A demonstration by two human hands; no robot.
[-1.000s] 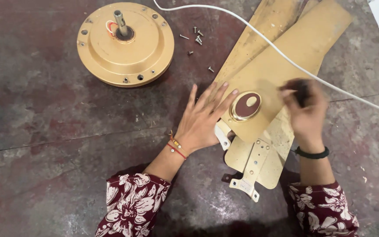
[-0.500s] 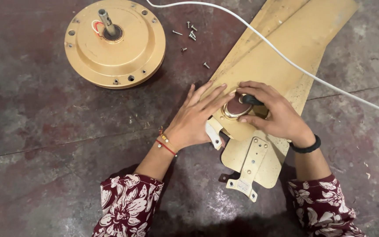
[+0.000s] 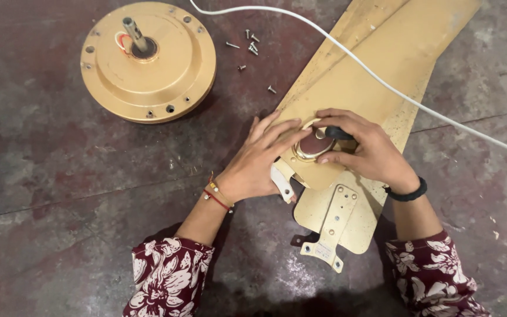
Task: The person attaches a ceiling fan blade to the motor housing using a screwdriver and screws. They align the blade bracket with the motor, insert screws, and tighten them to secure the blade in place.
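Clearly the left hand (image 3: 253,167) lies flat, pinning the gold fan blades (image 3: 377,76) to the floor, while the right hand (image 3: 362,149) curls round a dark tool (image 3: 337,133) over the round cap (image 3: 312,147); a slip could gouge the blade.

Single head cam, steep downward look, close over dark stained floor (image 3: 60,176) (no 2nd view).

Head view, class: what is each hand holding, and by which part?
The right hand grips a small dark tool by its handle, over the round ornament. The left hand holds nothing; it presses flat on the fan blade.
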